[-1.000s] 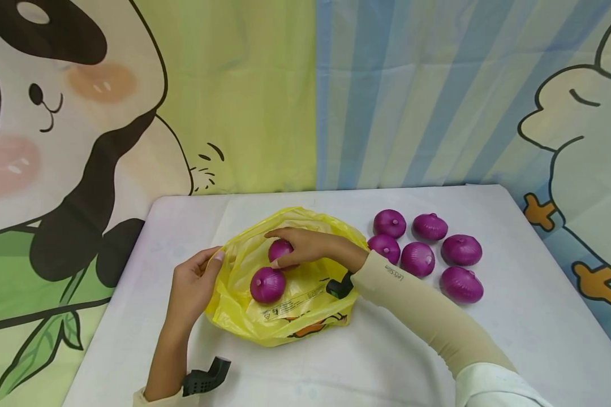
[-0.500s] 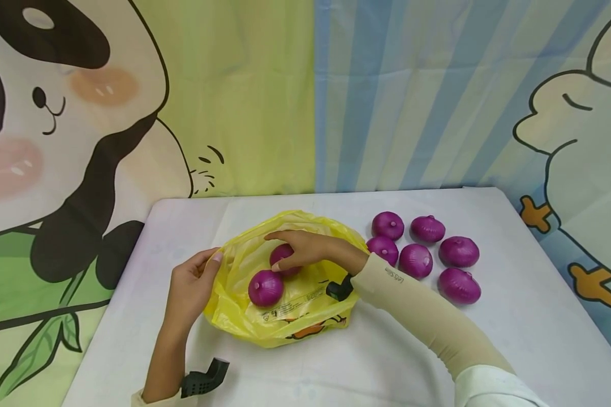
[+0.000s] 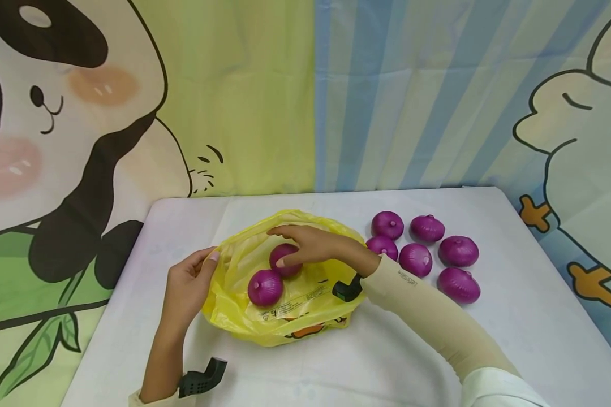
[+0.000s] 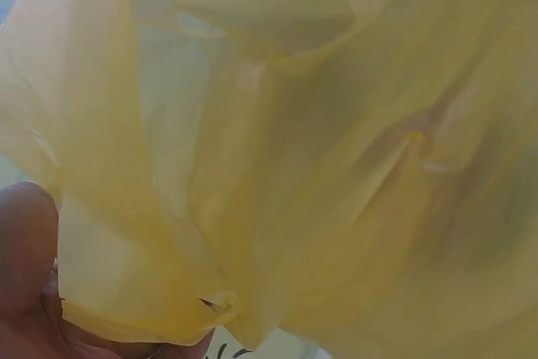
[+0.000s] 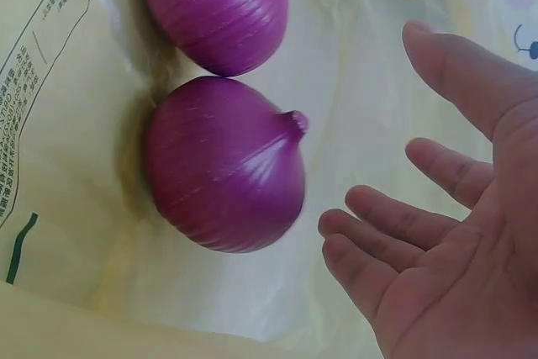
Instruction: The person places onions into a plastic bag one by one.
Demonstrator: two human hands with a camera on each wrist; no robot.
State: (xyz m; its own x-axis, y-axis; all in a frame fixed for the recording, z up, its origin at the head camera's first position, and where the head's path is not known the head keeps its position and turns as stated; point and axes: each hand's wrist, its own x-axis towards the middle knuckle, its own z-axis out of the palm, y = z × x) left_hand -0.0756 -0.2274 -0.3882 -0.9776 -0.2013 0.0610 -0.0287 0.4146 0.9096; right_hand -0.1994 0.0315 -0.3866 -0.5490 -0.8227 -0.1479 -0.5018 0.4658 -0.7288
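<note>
While the left hand (image 3: 187, 287) pinches the bag (image 3: 236, 323), two onions (image 3: 265, 288) lie inside.
The right hand (image 3: 313, 244), fingers spread, grips nothing beside them.

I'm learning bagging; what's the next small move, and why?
Probably lift the right hand out toward the six round purple onions beside the yellow plastic bag: that hand holds nothing, two matching onions rest inside, and the left hand pinches the bag's rim.

A cartoon panda (image 3: 76, 169) smiles on the left above green leaves (image 3: 25, 359). The back cloth (image 3: 377, 102) has blue stripes. A white bird (image 3: 593, 192) with orange feet (image 3: 593, 286) is on the right. The table (image 3: 295, 376) is white.
</note>
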